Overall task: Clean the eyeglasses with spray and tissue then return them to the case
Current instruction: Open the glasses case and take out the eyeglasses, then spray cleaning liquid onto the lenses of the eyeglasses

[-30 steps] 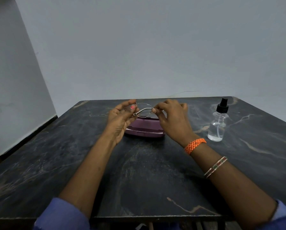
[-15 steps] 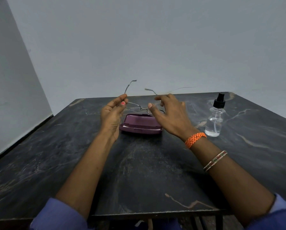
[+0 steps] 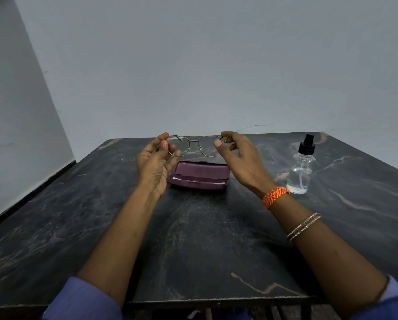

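Two blue sleeves [image 3: 82, 299] sit at the bottom edge, both cut off by the frame, and two bare forearms run forward over the dark marbled stone table [image 3: 205, 239]. The right forearm wears two bands: one thin beaded bangle [image 3: 303, 226] and, nearer the wrist, one orange braided wristband [image 3: 276, 196].

Further out, the left hand [image 3: 155, 163] and right hand [image 3: 242, 158] hold one pair of thin metal-framed eyeglasses [image 3: 194, 146] in the air between them. The left thumb and forefinger pinch the frame's left end; the right thumb and forefinger pinch its right end, with the other fingers loosely curled. The temple arms are hidden behind the hands, so how they lie cannot be told.

Just below and beyond the grip lies one purple hard-shell glasses case [image 3: 199, 176], lid open, with a strip of white showing inside; what that white is cannot be made out. To the right of the right hand, well apart from it, stands one clear plastic spray bottle with a black pump top [image 3: 300, 172], partly filled with clear liquid. No writing is readable on any item.
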